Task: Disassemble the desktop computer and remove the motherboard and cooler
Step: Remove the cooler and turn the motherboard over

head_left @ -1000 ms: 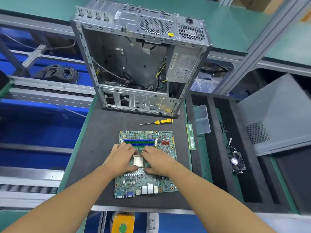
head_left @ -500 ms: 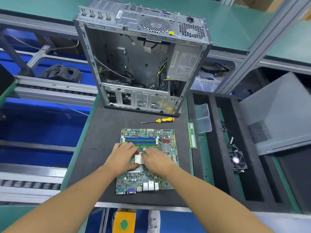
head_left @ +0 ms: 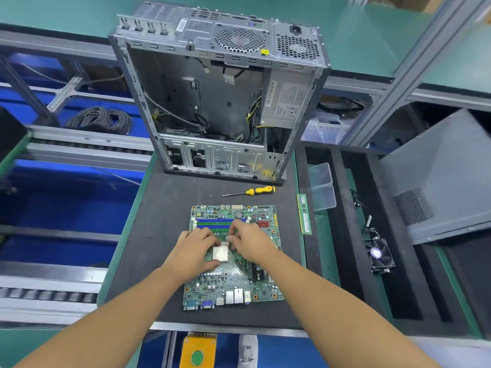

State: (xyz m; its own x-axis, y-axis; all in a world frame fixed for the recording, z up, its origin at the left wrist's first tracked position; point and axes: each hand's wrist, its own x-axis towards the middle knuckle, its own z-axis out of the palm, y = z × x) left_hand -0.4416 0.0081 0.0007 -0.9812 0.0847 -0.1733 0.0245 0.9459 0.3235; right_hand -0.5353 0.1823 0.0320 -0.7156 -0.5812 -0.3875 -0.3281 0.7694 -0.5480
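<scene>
Motherboard (head_left: 233, 285) lies flat on the table (head_left: 159, 235); our left grip (head_left: 191, 253) rests on it, fingers relaxed, beside the CPU socket (head_left: 220, 253). Our right grip (head_left: 249, 243) pinches the socket's far edge; cooler (head_left: 380, 254) sits well off right.

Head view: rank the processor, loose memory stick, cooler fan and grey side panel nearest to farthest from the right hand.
1. Processor, just left of the right hand.
2. Memory stick, right of the motherboard.
3. Cooler fan, farther right.
4. Side panel, far right.
</scene>
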